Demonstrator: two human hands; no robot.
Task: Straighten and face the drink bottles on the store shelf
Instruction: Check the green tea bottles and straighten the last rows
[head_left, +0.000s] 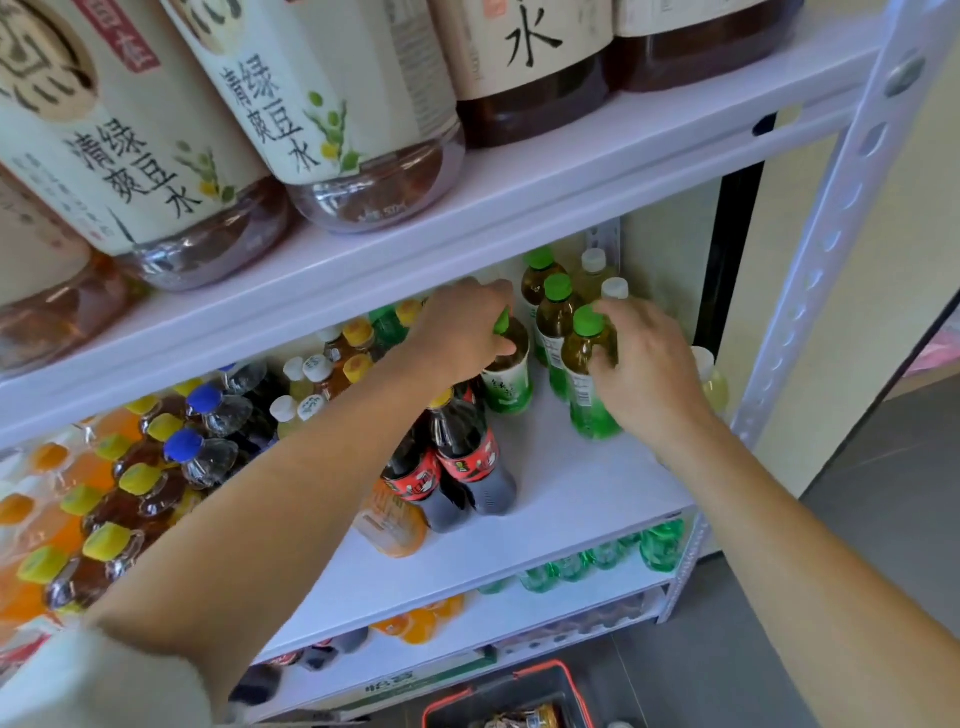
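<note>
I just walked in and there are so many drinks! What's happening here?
A person is tidying bottles on a store shelf. The left hand grips the top of one green tea bottle, whose label faces out. The right hand holds another green-capped bottle beside it, at the front of its row. Both bottles stand upright. Two dark cola bottles stand nearer the front edge.
</note>
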